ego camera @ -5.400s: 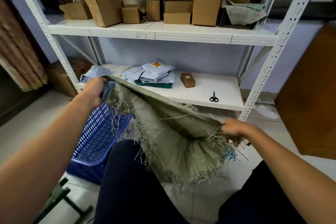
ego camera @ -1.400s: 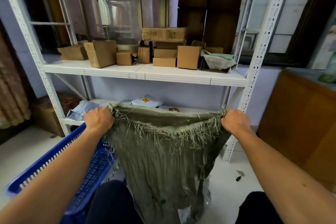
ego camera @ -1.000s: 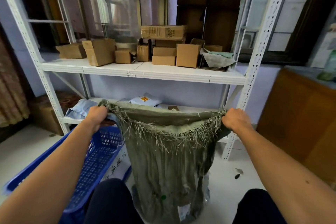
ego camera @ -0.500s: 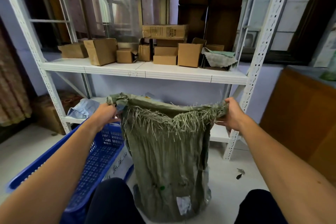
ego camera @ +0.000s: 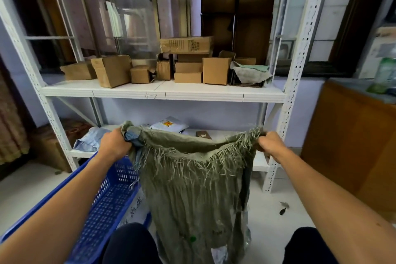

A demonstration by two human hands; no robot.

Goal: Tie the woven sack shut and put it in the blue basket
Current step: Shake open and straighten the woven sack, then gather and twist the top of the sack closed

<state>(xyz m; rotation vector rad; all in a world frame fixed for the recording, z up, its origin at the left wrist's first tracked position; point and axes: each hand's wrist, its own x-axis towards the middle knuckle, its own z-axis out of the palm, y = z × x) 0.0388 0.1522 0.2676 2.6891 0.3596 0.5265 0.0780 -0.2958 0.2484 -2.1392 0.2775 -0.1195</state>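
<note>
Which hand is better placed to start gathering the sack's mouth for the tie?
Probably the left hand: its grip holds a bunched corner of the woven sack, right beside the blue basket. The right hand only pinches the spread, frayed edge.

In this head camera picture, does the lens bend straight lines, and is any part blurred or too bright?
Head view: yes, the wide lens makes the white shelf post lean and curve toward the edge; the sack in the middle is fairly sharp; light is soft, nothing washed out.
</note>
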